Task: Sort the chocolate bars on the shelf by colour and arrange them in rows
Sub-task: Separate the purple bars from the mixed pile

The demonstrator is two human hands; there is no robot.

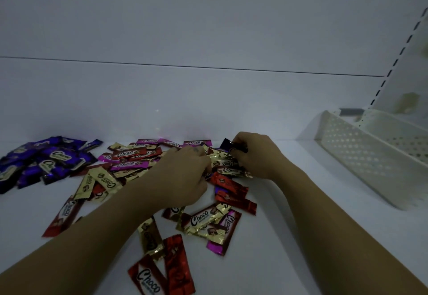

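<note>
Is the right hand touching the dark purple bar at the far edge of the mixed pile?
Touching. In the head view the fingers of the right hand curl round one end of the dark purple bar, with no gap.

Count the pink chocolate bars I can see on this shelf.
6 pink bars: three along the back of the mixed pile, two at its left, one in front under a gold bar. The left hand, right hand and pile may hide more.
</note>
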